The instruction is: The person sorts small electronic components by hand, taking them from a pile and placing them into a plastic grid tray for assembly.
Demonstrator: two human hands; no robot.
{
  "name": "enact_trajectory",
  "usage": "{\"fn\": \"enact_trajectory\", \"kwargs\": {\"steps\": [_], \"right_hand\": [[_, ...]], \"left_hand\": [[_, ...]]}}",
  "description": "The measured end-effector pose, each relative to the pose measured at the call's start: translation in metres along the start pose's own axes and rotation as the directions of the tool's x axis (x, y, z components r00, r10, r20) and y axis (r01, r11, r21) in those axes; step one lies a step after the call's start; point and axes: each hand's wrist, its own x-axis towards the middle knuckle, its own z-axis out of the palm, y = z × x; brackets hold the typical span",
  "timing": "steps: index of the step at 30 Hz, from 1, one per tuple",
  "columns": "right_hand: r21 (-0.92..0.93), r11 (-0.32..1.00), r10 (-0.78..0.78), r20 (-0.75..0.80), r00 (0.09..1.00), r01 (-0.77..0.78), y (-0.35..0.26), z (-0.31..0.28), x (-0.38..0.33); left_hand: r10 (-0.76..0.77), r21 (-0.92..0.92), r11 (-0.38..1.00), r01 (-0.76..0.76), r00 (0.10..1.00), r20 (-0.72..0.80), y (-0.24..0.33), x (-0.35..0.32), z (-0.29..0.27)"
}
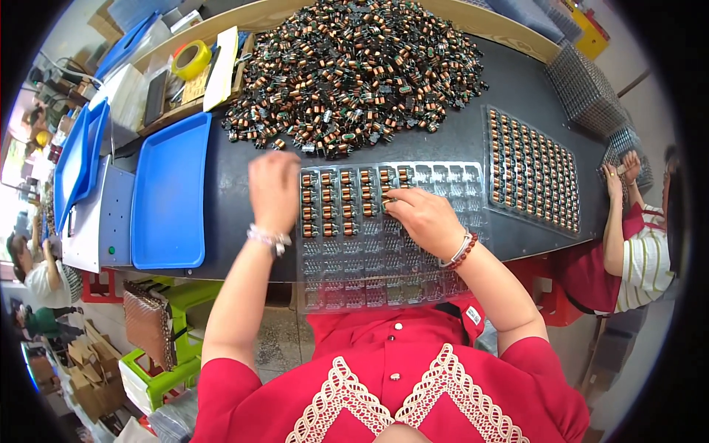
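A clear plastic tray (pixel 436 255) with rows of small pockets lies in front of me, its upper left part filled with small copper-wound coils (pixel 329 199). My right hand (pixel 427 218) reaches over the filled rows, thumb and fingertips pinched on a coil (pixel 386 198) at a pocket. My left hand (pixel 273 193) is over the tray's upper left corner, somewhat blurred, with its fingers curled together. What those fingers hold, if anything, is hidden. Just beyond it rises a large heap of loose coils (pixel 362 74), with a single coil (pixel 278 145) lying at its near edge.
To the right lies a filled coil tray (pixel 532 170), with stacked trays (pixel 586 88) behind it. A blue tray (pixel 170 196) is on the left, below a box holding yellow tape (pixel 191 60). At far right, another person's hands (pixel 622 173) touch a stack. A wooden rail (pixel 509 33) edges the back.
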Motion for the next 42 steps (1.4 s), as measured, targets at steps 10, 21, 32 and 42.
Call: {"fn": "enact_trajectory", "kwargs": {"steps": [10, 21, 32, 42], "right_hand": [[0.141, 0.989, 0.054, -0.128, 0.99, -0.036, -0.019, 0.005, -0.024], [0.009, 0.999, 0.034, -0.097, 0.995, -0.033, -0.021, -0.002, -0.018], [-0.174, 0.931, 0.288, -0.188, 0.939, -0.32, 0.05, 0.027, 0.076], [-0.181, 0.928, 0.284, -0.228, 0.931, -0.327, 0.06, 0.037, 0.077]], "left_hand": [[-0.074, 0.215, 0.974, 0.072, 0.997, -0.001, -0.031, 0.032, 0.016], [-0.035, 0.144, 0.99, -0.007, 0.957, 0.287, -0.019, 0.028, -0.012], [-0.375, -0.071, 0.919, 0.388, 0.915, 0.149, -0.009, 0.025, -0.016], [-0.125, -0.499, 0.691, 0.522, 0.767, 0.63, 0.084, -0.024, -0.014]]}}
